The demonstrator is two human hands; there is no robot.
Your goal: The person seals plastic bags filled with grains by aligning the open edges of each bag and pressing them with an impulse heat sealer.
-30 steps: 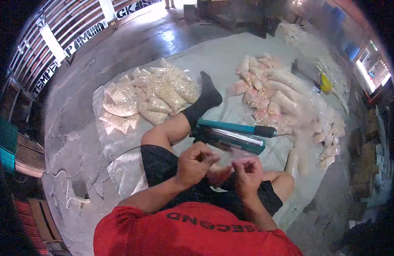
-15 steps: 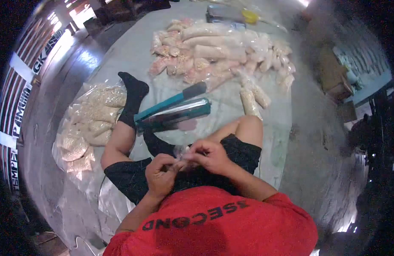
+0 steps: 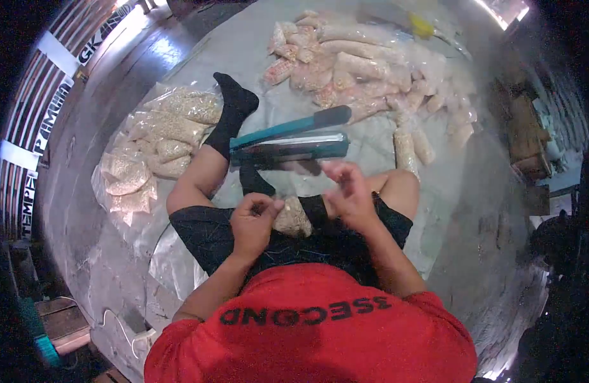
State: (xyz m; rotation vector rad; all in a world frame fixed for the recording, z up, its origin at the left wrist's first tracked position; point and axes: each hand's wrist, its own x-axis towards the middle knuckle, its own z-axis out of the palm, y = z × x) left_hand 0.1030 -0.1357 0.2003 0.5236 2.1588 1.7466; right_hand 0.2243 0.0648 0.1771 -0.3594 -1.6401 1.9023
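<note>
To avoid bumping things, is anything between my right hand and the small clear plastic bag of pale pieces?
Yes, a black fabric sock shows between the right hand and the bag; reaching over it looks possible.

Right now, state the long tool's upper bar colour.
Upper bar: teal, dark grey end; head view.

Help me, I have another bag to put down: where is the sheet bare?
Barest: the sheet beyond the outstretched foot, between the left bags and the far bags; a smaller patch lies between the teal sealer and the two long bags. Crowded: where the bags lie, and the lap, with a small bag between left hand and right hand.
</note>
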